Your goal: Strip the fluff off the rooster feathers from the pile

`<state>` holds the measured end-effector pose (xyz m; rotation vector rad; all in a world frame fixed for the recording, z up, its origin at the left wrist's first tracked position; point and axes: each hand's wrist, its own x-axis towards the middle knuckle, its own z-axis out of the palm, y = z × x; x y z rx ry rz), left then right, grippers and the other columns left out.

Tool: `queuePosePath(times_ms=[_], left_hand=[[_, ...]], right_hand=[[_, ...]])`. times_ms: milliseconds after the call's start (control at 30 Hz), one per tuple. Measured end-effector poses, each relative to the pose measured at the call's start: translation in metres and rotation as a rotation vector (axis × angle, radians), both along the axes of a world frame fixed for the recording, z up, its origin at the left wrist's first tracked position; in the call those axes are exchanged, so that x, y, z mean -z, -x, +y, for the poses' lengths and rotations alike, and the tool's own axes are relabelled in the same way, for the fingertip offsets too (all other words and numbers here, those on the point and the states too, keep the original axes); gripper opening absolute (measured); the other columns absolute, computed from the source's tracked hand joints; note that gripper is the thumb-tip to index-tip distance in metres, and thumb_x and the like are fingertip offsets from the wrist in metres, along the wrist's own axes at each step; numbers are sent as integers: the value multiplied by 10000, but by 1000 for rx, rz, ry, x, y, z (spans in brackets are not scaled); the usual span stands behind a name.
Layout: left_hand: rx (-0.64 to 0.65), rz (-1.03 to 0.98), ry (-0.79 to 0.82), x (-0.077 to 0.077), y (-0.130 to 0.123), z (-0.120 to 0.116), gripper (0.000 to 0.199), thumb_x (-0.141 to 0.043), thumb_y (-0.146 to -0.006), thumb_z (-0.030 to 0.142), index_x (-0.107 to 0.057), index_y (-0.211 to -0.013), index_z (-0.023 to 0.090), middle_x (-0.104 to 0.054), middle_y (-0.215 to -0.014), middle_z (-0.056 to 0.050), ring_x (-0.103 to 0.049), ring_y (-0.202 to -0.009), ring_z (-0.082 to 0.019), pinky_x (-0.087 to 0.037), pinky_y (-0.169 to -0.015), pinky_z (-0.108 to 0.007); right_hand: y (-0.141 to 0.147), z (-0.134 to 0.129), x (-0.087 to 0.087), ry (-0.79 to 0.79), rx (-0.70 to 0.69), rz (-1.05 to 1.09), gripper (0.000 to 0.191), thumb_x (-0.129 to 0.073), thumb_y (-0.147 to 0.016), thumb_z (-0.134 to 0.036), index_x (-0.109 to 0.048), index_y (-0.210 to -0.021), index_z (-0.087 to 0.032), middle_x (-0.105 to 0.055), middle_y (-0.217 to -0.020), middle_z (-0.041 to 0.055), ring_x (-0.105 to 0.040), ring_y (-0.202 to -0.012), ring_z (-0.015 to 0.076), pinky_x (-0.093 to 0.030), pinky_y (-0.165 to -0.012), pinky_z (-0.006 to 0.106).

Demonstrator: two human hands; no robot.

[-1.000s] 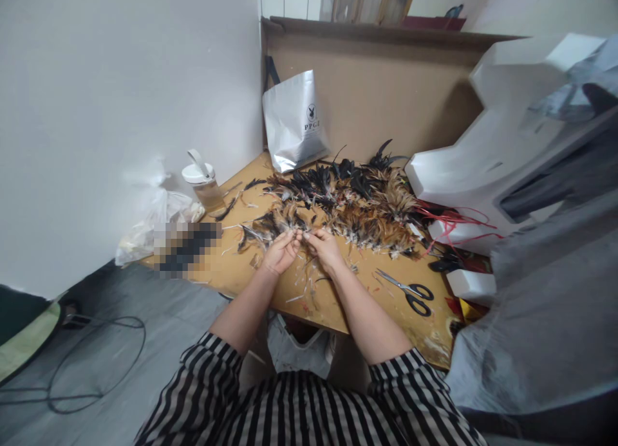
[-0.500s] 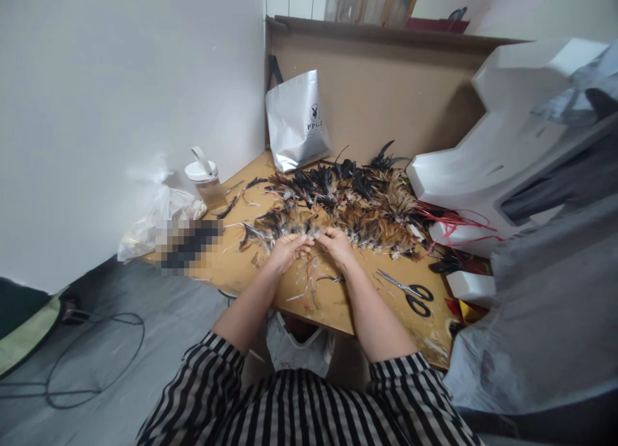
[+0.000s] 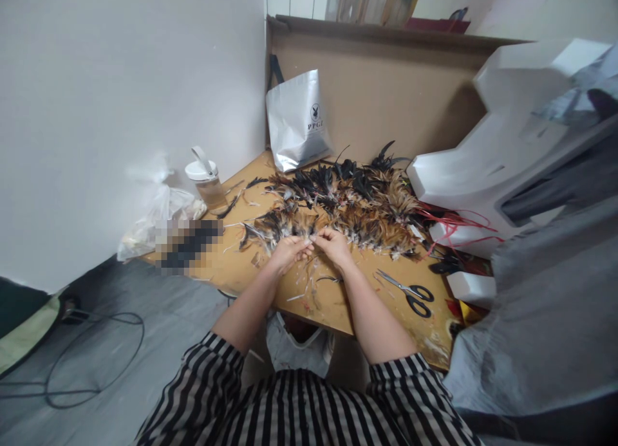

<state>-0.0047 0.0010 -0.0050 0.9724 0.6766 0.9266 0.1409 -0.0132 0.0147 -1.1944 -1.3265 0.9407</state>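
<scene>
Brown and black feathers (image 3: 371,227) lie in bunched rows across the wooden table (image 3: 232,259). At the near edge of the front row, my left hand (image 3: 291,251) has its fingers curled together at the pale base of a feather bunch. Right beside it, my right hand (image 3: 333,245) pinches at the same spot, its fingertips almost touching the left ones. What lies between the fingertips is too small to make out. Loose quills and feather scraps lie below both hands. Black-handled scissors (image 3: 419,298) rest on the table to the right of my right forearm.
A lidded cup (image 3: 207,182) and a plastic bag (image 3: 157,224) stand at the left. Behind the feathers leans a silver bag (image 3: 297,124). White foam (image 3: 454,169), red strings (image 3: 454,224) and grey cloth (image 3: 545,291) border the right side. A bin (image 3: 294,349) sits below the front edge.
My right hand has shifted slightly left, bringing its fingertips closer to my left hand. My left hand has barely moved.
</scene>
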Motion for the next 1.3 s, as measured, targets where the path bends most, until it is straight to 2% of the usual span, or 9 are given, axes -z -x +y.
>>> queuePosePath(times_ms=[300,667,1067,1200,1300], left_hand=[[-63,-57,31,-10,-1,-4,189,-696,-615,265,-640,-670,93,-620,-591,-48,-534,-486,-60,-387,-467,-158],[-95,-122,60,-7,2,-1,202,-684,-638,258,-647,-736,86,-657,-685,-58,-559,-531,-50,-401,-496,-139],[-21,4,43,-5,-1,-2,226,-706,-601,283,-650,-703,89,-636,-643,-54,-533,-503,-50,-381,-474,-154],[-42,41,15,-4,-2,-2,235,-705,-596,302,-644,-676,91,-615,-600,-45,-515,-478,-53,-369,-460,-161],[-74,61,-23,-5,-2,-2,246,-702,-592,318,-639,-663,91,-611,-597,-47,-510,-471,-56,-360,-454,-169]], right_hand=[[6,-2,1,34,-27,154,280,-641,-610,-425,-516,-638,-176,-458,-511,-52,-358,-436,67,-269,-441,197],[3,-5,-5,36,-58,241,298,-642,-614,-430,-487,-630,-175,-436,-473,-64,-329,-403,59,-227,-417,199],[4,-2,1,-74,42,-37,219,-585,-659,-366,-506,-609,-168,-457,-540,-49,-385,-505,83,-299,-502,206],[3,-2,0,-81,50,-35,216,-590,-663,-360,-507,-612,-166,-450,-539,-49,-387,-506,82,-304,-507,205],[4,-3,-2,-62,34,10,217,-611,-649,-369,-553,-647,-160,-503,-577,-35,-423,-531,89,-330,-532,210]])
